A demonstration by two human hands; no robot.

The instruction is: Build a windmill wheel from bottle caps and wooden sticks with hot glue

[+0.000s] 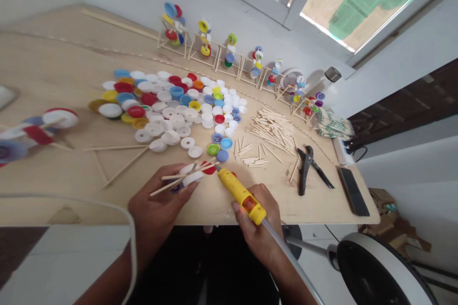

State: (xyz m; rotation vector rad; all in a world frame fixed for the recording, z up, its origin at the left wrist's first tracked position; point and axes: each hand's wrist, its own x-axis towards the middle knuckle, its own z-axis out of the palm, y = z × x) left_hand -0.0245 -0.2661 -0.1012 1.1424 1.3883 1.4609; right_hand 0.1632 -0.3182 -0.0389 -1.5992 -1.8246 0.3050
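My left hand (159, 200) is closed on a small assembly of bottle caps and wooden sticks, with a white cap (193, 177) between thumb and fingers. Thin wooden sticks (171, 185) cross the caps, and a red cap (208, 167) shows at the far end. My right hand (259, 221) grips a yellow glue gun (239, 193), a glue stick trailing from its back. The gun's nozzle points at the assembly, close to the sticks by the red cap; whether it touches them I cannot tell.
Loose bottle caps (171, 121) cover the table's middle. Right of them lie cut sticks (274, 126), a black cutter (306, 169) and a phone (353, 191). Cap-and-stick models (231, 57) line the wall. Another model (39, 133) is at left, near a white cable (132, 233).
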